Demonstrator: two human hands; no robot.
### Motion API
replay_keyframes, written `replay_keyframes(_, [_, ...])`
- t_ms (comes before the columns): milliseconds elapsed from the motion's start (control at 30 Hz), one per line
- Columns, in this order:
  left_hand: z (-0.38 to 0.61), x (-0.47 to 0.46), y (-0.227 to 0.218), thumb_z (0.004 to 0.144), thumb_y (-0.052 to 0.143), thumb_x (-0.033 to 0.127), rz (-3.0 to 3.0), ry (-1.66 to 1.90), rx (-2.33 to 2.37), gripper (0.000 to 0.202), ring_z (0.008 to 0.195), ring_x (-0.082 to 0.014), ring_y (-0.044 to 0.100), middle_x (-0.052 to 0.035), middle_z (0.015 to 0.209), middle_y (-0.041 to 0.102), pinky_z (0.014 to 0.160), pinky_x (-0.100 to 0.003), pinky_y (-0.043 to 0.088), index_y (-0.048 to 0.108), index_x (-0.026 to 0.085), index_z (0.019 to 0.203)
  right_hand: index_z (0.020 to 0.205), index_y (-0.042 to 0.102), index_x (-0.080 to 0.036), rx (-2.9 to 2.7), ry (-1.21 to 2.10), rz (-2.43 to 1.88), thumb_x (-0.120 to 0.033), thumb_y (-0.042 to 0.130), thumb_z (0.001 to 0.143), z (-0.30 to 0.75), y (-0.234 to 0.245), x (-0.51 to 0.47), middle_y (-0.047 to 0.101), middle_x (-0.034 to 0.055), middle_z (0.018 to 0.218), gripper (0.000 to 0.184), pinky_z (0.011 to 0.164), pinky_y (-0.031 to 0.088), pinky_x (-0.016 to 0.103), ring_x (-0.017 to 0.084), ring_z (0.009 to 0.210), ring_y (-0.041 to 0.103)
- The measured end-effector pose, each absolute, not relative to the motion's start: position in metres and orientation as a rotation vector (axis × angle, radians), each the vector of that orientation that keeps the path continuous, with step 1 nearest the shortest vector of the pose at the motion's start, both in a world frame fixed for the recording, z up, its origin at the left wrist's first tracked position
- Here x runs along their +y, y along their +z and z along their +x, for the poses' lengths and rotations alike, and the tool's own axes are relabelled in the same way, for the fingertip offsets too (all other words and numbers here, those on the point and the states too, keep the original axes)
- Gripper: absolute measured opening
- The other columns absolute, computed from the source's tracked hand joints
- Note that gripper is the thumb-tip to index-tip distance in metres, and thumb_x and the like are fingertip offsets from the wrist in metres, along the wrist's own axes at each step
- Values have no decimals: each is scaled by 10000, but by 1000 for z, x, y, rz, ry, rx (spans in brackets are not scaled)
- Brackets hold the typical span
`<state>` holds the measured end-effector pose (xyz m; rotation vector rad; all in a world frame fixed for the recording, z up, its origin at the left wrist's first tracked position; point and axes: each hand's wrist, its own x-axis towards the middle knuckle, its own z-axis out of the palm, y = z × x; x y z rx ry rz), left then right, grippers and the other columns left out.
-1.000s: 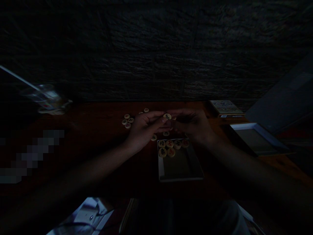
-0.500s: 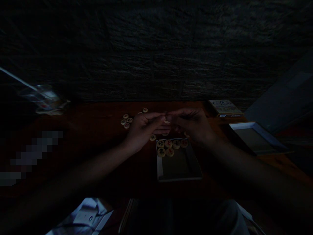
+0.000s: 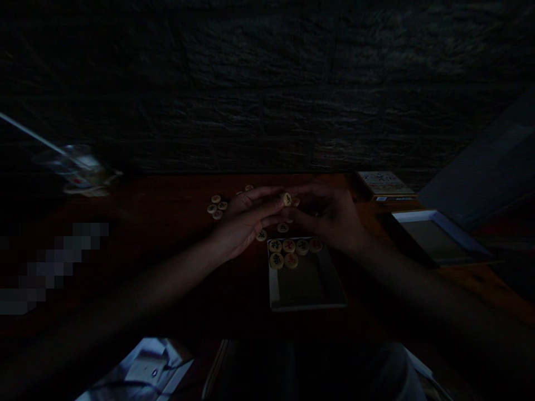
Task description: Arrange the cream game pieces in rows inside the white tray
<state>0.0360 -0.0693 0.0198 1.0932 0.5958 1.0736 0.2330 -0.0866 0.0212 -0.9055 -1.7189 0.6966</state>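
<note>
L hand [image 3: 251,214]: thumb & fingers pinched on inscribed disc [image 3: 287,199], tilted, over surface [image 3: 175,225] beyond open tray [image 3: 306,306]. R hand [image 3: 330,214]: fingers curved, part-open, adj. to disc; grip, if any, can't tell. 2nd disc [image 3: 295,201] just beside; held or resting unclear. Risks (est.): pinched disc slips & rolls if thumb pressure eases; R palm, near tray's far rim, could jolt the six tray discs [image 3: 289,245]; low fingers may knock loose disc [image 3: 283,228]; dim light, poss. misread chars.
</note>
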Motion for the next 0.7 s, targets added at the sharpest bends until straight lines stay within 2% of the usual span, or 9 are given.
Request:
replay_keyframes(133, [35, -68, 19, 811, 845, 188, 1069, 1020, 572, 231, 899, -171, 756, -76, 1001, 793, 843, -290, 614, 786, 130, 1026, 1157, 785, -215, -1837, 451, -799, -287, 834, 858, 235, 21, -87, 735, 39, 920, 312, 588, 506, 240, 124, 680, 646])
replay_keyframes(233, [34, -67, 17, 835, 839, 273, 1031, 920, 550, 221, 862, -182, 762, -82, 943, 797, 822, -313, 622, 784, 124, 989, 1158, 786, -209, -1854, 411, -793, -269, 836, 859, 233, 24, -89, 734, 32, 893, 309, 606, 512, 241, 119, 679, 637])
replay_keyframes(367, [32, -67, 16, 833, 846, 306, 1018, 851, 577, 243, 806, -176, 761, -87, 901, 798, 788, -306, 619, 783, 114, 968, 1161, 787, -198, -1880, 434, -782, -253, 841, 852, 232, 26, -90, 766, 41, 935, 318, 638, 533, 245, 126, 714, 673])
replay_keyframes(533, [29, -65, 17, 819, 845, 237, 1079, 840, 546, 200, 788, -145, 746, -67, 886, 791, 728, -243, 597, 792, 115, 968, 1176, 793, -232, -1902, 544, -725, -223, 819, 866, 232, 24, -87, 785, 69, 1088, 311, 759, 585, 283, 176, 909, 741])
replay_keyframes(700, [29, -65, 17, 825, 834, 282, 1074, 832, 560, 213, 807, -165, 748, -90, 896, 791, 750, -275, 599, 793, 119, 956, 1198, 777, -216, -1921, 504, -754, -241, 829, 860, 232, 24, -89, 783, 67, 1050, 343, 729, 584, 275, 157, 827, 724])
